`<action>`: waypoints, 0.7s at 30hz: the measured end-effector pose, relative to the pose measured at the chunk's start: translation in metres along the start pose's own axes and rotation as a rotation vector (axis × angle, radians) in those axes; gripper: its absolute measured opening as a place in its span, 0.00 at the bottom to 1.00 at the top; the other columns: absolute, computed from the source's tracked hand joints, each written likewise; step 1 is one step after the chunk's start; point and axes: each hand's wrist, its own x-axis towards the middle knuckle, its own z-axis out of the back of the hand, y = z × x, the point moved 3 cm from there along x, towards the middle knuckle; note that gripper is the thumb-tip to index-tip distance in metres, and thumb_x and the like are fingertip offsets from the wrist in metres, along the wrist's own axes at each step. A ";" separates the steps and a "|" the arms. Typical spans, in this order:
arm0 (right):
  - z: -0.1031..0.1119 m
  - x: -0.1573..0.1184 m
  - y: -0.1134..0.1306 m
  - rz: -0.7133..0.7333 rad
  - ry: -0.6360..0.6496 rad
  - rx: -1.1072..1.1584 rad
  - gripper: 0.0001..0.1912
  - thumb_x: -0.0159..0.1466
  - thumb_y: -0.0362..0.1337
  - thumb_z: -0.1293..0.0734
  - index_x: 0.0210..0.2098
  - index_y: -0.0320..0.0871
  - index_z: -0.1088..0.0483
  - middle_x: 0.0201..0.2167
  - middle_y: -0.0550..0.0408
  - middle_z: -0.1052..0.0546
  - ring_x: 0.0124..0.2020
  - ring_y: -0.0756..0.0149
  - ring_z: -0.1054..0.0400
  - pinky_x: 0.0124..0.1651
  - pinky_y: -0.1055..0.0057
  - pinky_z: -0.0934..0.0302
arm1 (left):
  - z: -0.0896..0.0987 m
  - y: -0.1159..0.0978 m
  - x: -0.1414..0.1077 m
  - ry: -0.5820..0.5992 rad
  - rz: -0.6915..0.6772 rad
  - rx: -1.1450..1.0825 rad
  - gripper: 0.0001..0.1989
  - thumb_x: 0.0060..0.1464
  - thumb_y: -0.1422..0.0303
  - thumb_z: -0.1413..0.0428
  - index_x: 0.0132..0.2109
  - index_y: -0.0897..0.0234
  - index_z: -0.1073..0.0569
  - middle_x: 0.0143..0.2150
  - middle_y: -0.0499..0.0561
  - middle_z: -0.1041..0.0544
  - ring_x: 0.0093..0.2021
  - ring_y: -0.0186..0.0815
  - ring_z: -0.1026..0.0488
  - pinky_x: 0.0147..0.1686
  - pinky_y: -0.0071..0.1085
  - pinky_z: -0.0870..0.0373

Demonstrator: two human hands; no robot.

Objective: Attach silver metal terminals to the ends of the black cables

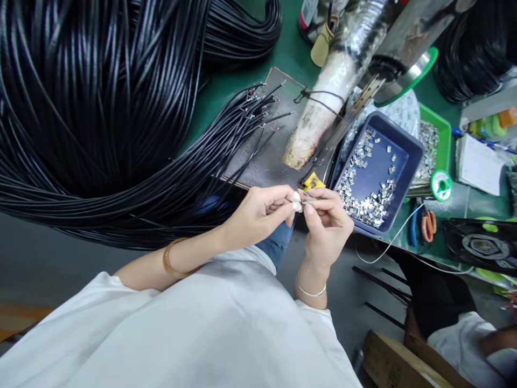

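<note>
My left hand (254,215) and my right hand (329,226) meet fingertip to fingertip in front of my body, near the bench edge. Both are closed in a pinch. White wrapping covers the thumb and index fingertips of my left hand. Whatever lies between the fingers is tiny and mostly hidden; I cannot make it out. Just right of my right hand stands a blue tray (404,156) with many small silvery metal connector shells (365,210) in it. A yellow piece (314,182) sits right behind my fingertips.
Black cables (100,97) heap at the left, their stripped ends on a dark board (278,153). A plastic-wrapped tube (323,102) and a soldering iron stand (388,64) are behind. Rightward are a green tray (446,129), a solder spool (441,186), pliers (428,226) and a co-worker's sleeve (460,334).
</note>
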 end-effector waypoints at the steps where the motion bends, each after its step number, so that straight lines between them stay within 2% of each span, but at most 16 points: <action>1: -0.001 0.000 0.000 0.009 0.001 0.014 0.01 0.62 0.33 0.30 0.34 0.45 0.26 0.40 0.56 0.24 0.40 0.68 0.23 0.43 0.65 0.23 | 0.000 0.000 0.001 0.020 0.056 -0.099 0.11 0.61 0.64 0.45 0.31 0.65 0.30 0.23 0.45 0.28 0.22 0.25 0.35 0.25 0.23 0.37; 4: 0.000 0.000 0.003 0.074 -0.057 -0.045 0.04 0.62 0.31 0.30 0.36 0.46 0.25 0.40 0.56 0.23 0.41 0.68 0.23 0.45 0.64 0.23 | 0.002 0.002 0.006 0.007 0.157 -0.262 0.11 0.55 0.64 0.39 0.31 0.67 0.28 0.19 0.43 0.31 0.20 0.24 0.38 0.23 0.22 0.40; 8: 0.006 -0.001 0.013 0.253 -0.214 -0.223 0.10 0.66 0.30 0.36 0.42 0.48 0.26 0.41 0.55 0.21 0.43 0.65 0.23 0.43 0.61 0.23 | 0.006 0.009 0.012 -0.124 0.188 -0.316 0.09 0.50 0.66 0.36 0.31 0.69 0.24 0.21 0.44 0.29 0.22 0.23 0.38 0.24 0.21 0.41; 10: 0.006 -0.002 0.017 0.341 -0.217 -0.275 0.12 0.67 0.29 0.37 0.45 0.50 0.27 0.41 0.56 0.21 0.42 0.64 0.22 0.41 0.61 0.23 | 0.007 0.010 0.014 -0.169 0.184 -0.309 0.07 0.47 0.68 0.35 0.30 0.69 0.23 0.23 0.46 0.27 0.24 0.24 0.35 0.26 0.22 0.38; 14: 0.001 -0.005 0.018 0.481 -0.154 -0.347 0.12 0.62 0.27 0.31 0.42 0.48 0.27 0.38 0.57 0.19 0.39 0.67 0.22 0.39 0.67 0.24 | 0.008 0.007 0.016 -0.167 0.169 -0.289 0.06 0.44 0.70 0.34 0.29 0.69 0.23 0.22 0.45 0.29 0.24 0.24 0.36 0.26 0.22 0.39; 16: 0.001 -0.004 0.014 0.443 -0.145 -0.309 0.11 0.63 0.27 0.32 0.42 0.48 0.28 0.38 0.57 0.19 0.39 0.66 0.22 0.40 0.66 0.23 | 0.010 0.005 0.017 -0.173 0.157 -0.276 0.06 0.45 0.71 0.35 0.29 0.69 0.23 0.22 0.45 0.28 0.24 0.25 0.35 0.26 0.22 0.37; 19: 0.002 0.000 0.006 0.299 -0.126 -0.231 0.08 0.65 0.29 0.35 0.42 0.47 0.30 0.39 0.55 0.20 0.39 0.65 0.21 0.39 0.64 0.23 | 0.012 0.006 0.018 -0.184 0.150 -0.270 0.05 0.48 0.69 0.36 0.31 0.68 0.21 0.26 0.47 0.24 0.28 0.27 0.30 0.31 0.23 0.32; 21: 0.003 0.002 0.005 0.284 -0.110 -0.243 0.06 0.65 0.30 0.34 0.40 0.47 0.30 0.39 0.55 0.20 0.40 0.65 0.22 0.40 0.64 0.23 | 0.012 0.007 0.018 -0.182 0.149 -0.277 0.07 0.48 0.68 0.36 0.33 0.68 0.21 0.29 0.48 0.22 0.30 0.28 0.28 0.33 0.24 0.30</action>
